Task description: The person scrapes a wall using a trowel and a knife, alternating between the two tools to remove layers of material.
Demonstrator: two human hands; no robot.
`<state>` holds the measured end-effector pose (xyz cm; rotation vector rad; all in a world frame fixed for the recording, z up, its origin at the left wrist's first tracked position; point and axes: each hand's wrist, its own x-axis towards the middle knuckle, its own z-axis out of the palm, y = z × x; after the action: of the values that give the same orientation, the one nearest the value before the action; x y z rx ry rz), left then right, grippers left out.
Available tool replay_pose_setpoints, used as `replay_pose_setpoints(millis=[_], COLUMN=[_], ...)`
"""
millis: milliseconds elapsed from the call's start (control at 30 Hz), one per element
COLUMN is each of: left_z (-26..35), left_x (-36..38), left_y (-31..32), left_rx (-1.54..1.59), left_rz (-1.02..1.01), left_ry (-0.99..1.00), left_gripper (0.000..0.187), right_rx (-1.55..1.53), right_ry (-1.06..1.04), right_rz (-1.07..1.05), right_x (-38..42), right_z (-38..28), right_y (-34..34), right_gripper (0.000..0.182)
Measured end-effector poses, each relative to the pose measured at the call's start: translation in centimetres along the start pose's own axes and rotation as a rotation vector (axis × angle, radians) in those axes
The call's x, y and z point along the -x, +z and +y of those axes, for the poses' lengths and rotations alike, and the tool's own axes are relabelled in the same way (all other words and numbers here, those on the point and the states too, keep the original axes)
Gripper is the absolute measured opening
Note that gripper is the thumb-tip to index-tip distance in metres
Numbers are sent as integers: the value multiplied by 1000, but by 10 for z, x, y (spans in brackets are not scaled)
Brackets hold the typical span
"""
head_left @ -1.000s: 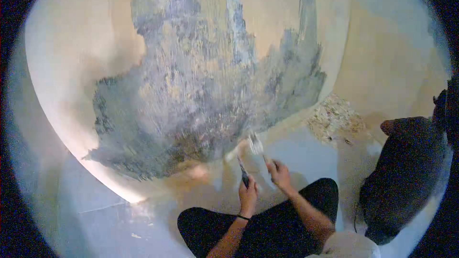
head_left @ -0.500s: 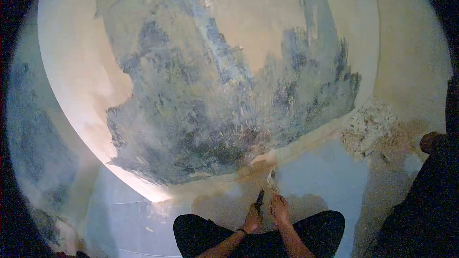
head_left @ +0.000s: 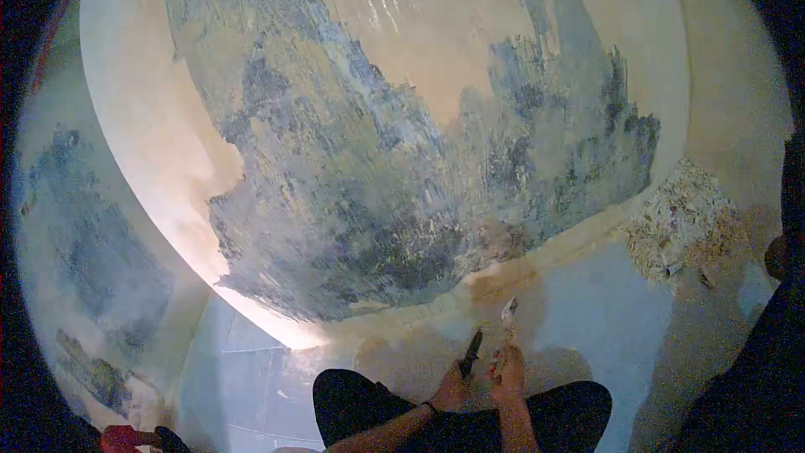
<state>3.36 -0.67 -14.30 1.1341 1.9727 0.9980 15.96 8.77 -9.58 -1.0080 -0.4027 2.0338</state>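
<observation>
My left hand (head_left: 453, 389), with a dark band at the wrist, is closed around a slim dark tool (head_left: 472, 351) that looks like a knife and points up and away. Beside it, my right hand (head_left: 508, 376) is closed on a thin tool with a pale, whitish tip (head_left: 509, 310); its exact kind is too blurred to tell. Both hands are close together above my lap, apart from the large curved panel (head_left: 369, 184) in front. That panel is pale cream with rough, patchy blue-grey areas. Neither tool touches it.
A heap of pale shavings or flakes (head_left: 688, 222) lies on the bluish floor (head_left: 587, 302) to the right. Dark clothing (head_left: 738, 377), apparently another person's, fills the right edge. A red object (head_left: 122, 438) is at the lower left. Another patchy surface (head_left: 101, 243) stands at left.
The view has shifted, so the panel, heap and hands all appear farther right. More of the red object at the lower left shows. Both hands keep their tools.
</observation>
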Motion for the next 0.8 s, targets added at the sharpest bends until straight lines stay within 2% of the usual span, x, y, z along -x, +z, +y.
replay_pose_setpoints(millis=[100,200,300,400,500,600,700,800], left_z=[-12,22,24,61,97,54,42,31], left_x=[0,-2,-2,11,24,12,11,12], left_y=[1,-19,-13,-9,-27,-26,-22,-20], left_rx=[289,198,374,857,797,765,955,1063], left_rz=[127,4,-11,47,49,0,4,23], left_ry=[-54,-283,-213,-235,-301,-200,-193,-203], left_gripper=[28,33,39,41,33,25,20,17], right_rx=[-5,-47,199,769,895,1020,1142,1130], right_ry=[-78,-14,-153,-611,-486,-710,-813,-811], right_rz=[-25,-57,-121,-2,-61,-45,-98,-262], right_x=[4,12,16,-2,25,25,7,22], right_z=[-7,-17,-14,22,20,45,62,51], right_y=[-2,3,9,6,30,38,28,28], right_gripper=[20,22,31,44,47,43,39,36])
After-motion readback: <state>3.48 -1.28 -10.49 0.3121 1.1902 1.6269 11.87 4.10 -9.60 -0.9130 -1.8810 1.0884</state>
